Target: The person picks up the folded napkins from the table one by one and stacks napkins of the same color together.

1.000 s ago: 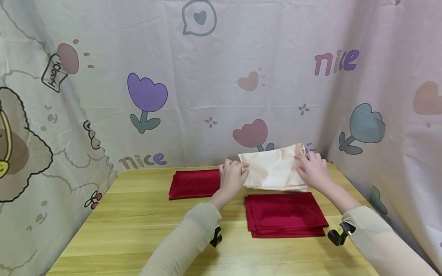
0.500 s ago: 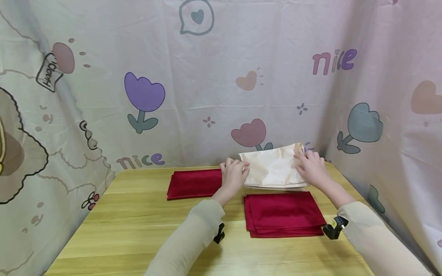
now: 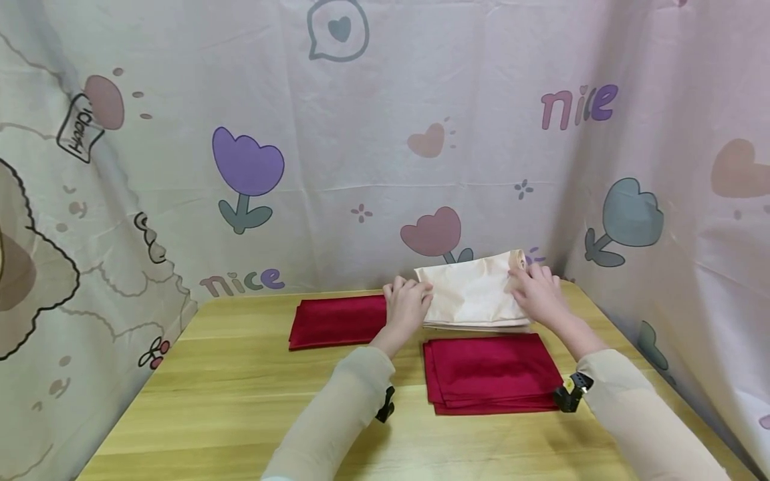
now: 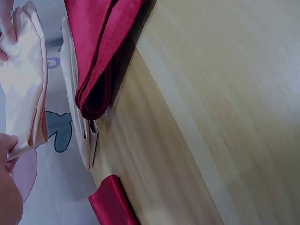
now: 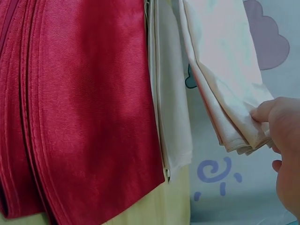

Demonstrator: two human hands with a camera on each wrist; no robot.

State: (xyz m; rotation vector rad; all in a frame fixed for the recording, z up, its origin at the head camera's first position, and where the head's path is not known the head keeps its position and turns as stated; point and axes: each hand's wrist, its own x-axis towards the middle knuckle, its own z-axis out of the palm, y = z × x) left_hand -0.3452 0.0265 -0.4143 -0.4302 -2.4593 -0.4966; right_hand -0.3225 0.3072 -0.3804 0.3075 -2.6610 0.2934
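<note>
A folded cream cloth [image 3: 472,290] is held up at the back of the table between both hands. My left hand [image 3: 406,308] pinches its left end, and my right hand [image 3: 540,292] pinches its right end. In the left wrist view the left hand [image 4: 8,180] grips a corner of the cream cloth [image 4: 23,84]. The right wrist view has the right hand [image 5: 286,145] with its thumb on the cloth [image 5: 225,61]. Under the held cloth lies another folded cream cloth [image 5: 172,93], separated from it by a gap.
A folded red stack [image 3: 490,374] lies in front of the cream cloths. Another folded red cloth [image 3: 337,321] lies to the left, behind my left hand. Both rest on the wooden table [image 3: 240,401]. A patterned curtain [image 3: 361,133] hangs behind and at the sides.
The head view has shifted slightly. Both hands keep their hold on the cream cloth, and my right forearm has moved slightly left in the picture.
</note>
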